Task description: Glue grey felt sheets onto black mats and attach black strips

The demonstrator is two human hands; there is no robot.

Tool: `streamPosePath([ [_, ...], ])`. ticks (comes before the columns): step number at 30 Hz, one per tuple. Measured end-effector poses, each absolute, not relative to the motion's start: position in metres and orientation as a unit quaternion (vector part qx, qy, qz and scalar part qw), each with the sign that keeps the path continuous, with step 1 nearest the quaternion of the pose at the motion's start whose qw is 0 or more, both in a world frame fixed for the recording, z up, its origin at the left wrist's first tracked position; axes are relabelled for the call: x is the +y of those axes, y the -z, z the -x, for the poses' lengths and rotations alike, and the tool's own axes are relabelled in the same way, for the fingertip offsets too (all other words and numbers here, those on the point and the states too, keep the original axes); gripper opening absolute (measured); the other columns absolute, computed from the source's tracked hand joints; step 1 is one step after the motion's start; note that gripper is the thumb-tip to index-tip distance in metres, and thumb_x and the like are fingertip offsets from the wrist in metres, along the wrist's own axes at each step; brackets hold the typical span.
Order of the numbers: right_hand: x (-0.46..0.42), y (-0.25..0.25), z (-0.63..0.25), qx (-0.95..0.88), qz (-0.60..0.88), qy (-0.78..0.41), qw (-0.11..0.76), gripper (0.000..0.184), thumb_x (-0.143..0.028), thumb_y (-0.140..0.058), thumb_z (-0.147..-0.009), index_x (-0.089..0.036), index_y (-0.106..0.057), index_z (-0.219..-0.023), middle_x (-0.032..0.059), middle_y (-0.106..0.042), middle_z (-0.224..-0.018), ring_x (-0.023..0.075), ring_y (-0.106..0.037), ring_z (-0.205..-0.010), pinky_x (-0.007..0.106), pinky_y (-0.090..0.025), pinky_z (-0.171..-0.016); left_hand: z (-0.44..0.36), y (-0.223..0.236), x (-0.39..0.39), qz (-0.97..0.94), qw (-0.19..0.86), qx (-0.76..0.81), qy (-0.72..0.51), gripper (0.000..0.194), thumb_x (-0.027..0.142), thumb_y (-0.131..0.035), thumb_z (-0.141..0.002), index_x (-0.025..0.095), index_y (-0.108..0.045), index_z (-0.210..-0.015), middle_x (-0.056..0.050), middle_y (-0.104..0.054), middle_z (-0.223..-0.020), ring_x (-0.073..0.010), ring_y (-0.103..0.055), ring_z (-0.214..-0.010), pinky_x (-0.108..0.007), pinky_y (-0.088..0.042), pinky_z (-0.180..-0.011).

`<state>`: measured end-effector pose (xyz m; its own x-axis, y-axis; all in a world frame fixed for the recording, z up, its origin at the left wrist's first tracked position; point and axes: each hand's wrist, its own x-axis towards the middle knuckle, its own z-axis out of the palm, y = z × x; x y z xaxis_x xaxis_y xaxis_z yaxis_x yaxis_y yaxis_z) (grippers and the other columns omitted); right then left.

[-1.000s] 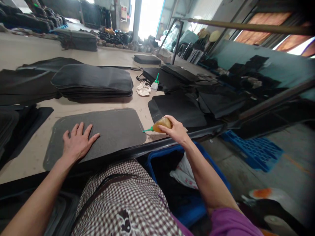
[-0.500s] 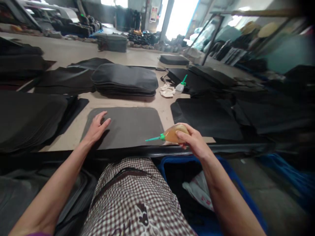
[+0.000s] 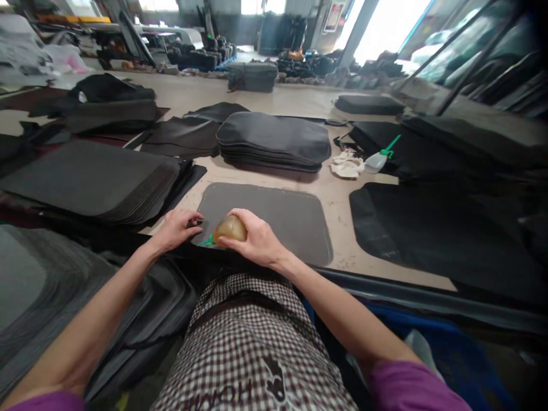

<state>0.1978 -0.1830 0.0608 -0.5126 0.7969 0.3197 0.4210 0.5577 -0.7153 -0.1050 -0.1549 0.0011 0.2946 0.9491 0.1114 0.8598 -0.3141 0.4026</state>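
A grey rounded panel (image 3: 278, 220) lies flat on the table in front of me, with a pale line along parts of its edge. My right hand (image 3: 261, 237) is wrapped round a squeeze bottle (image 3: 231, 228) of amber liquid. Its green nozzle points left and down, close to the panel's near left corner; whether the tip touches is hard to see. Beside that corner is my left hand (image 3: 176, 229), fingers bent, thumb and fingertips apart, with nothing visible between them.
Behind the panel stands a stack of black panels (image 3: 274, 140). Further stacked sheets (image 3: 94, 177) lie at left. A second bottle (image 3: 377, 162) and a crumpled white cloth (image 3: 347, 164) sit at right, near a black sheet (image 3: 428, 228). A blue bin (image 3: 445, 342) is below the table edge.
My right hand has carried the bottle leftward across the panel to its left end. My left hand has lifted from lying flat on the panel and shifted to its left edge. The view has turned left.
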Motion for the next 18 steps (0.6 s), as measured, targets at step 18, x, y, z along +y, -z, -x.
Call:
streamPosePath([
  [18,-0.172,-0.082,-0.239,-0.854,0.390,-0.241,0.246,0.044,-0.042,-0.076,-0.090,-0.022,-0.060,-0.125,0.0102,-0.069,-0.121,0.0275,-0.066,-0.107,0.043,-0.051,-0.094,0.098,0.003,-0.153,-0.807,0.088,0.569,-0.135,0.031,0.039,-0.060,-0.093,0.029,-0.070,-0.120,-0.008,-0.070,-0.113,-0.0281,-0.060,-0.112,-0.048,-0.034,-0.105],
])
